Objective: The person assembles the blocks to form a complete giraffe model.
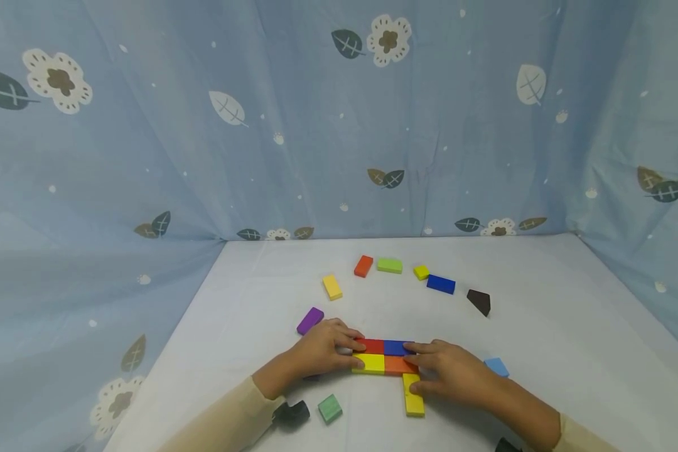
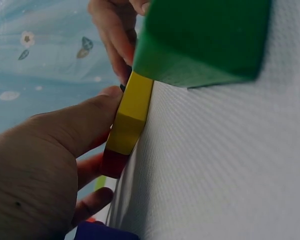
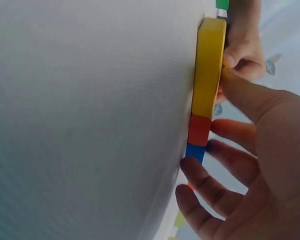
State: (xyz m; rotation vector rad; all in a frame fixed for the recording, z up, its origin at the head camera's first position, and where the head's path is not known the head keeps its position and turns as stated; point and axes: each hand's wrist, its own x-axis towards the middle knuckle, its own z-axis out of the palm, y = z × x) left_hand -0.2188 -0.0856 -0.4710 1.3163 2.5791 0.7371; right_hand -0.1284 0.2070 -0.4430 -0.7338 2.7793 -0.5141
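Blocks form a compact two-by-two patch in the head view, flat on the white, cloth-like surface [image 1: 260,282]. The far row pairs a red rectangular block [image 1: 375,346], apparently painted wood, with a blue rectangular block [image 1: 397,347]; the near row pairs a yellow rectangular block [image 1: 375,363] with an orange rectangular block [image 1: 398,365]. A long yellow block [image 1: 414,398] points from the orange one toward the person. The left hand [image 1: 328,346] touches the red and yellow end; the right hand [image 1: 457,373] touches the blue and orange end, its thumb on the long yellow block. Facing each other, they probably brace the patch so its seams stay tight. Each grip is unclenched, fingers resting rather than wrapped. A green chunky block [image 1: 330,409] lies loose nearby.

In the left wrist view, the thumb lies straight against the yellow rectangular block, likely steadying it; its sides look smooth and evenly coloured, with the red end beyond.

In the right wrist view, spread fingers line the orange and blue sides, presumably for alignment. The long yellow block looks glossy, with softened edges.
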